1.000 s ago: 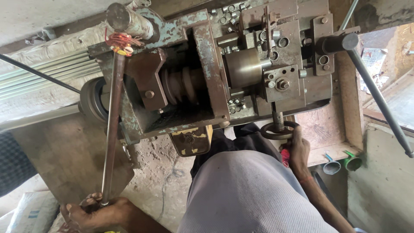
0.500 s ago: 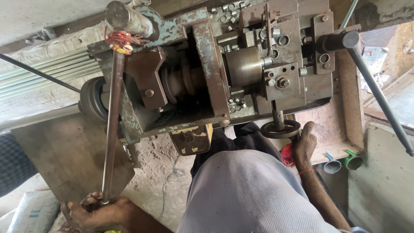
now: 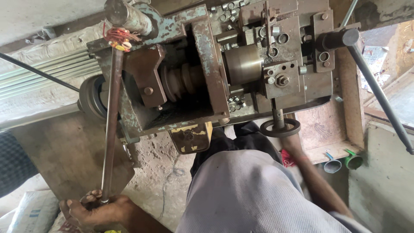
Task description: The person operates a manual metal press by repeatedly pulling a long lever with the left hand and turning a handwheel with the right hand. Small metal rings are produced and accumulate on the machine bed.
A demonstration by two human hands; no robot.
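Left hand (image 3: 92,209) is closed round the long lever's (image 3: 111,129) end for leverage; right hand (image 3: 291,140) reaches under the handwheel (image 3: 280,127), grip unclear.

A small metal workshop is shown. A heavy old machine (image 3: 215,73) of worn, rust-brown steel with flaking blue-green paint is seen, fitted with a stepped pulley (image 3: 183,82), bolted blocks and a small handwheel (image 3: 280,127). Many short metal rings (image 3: 235,103) are scattered on its top. A long steel lever (image 3: 111,125) and a second bar (image 3: 379,92) are attached to it. The floor (image 3: 159,172) is rough, dusty concrete, and long metal strips (image 3: 39,73) are stacked beside the machine.
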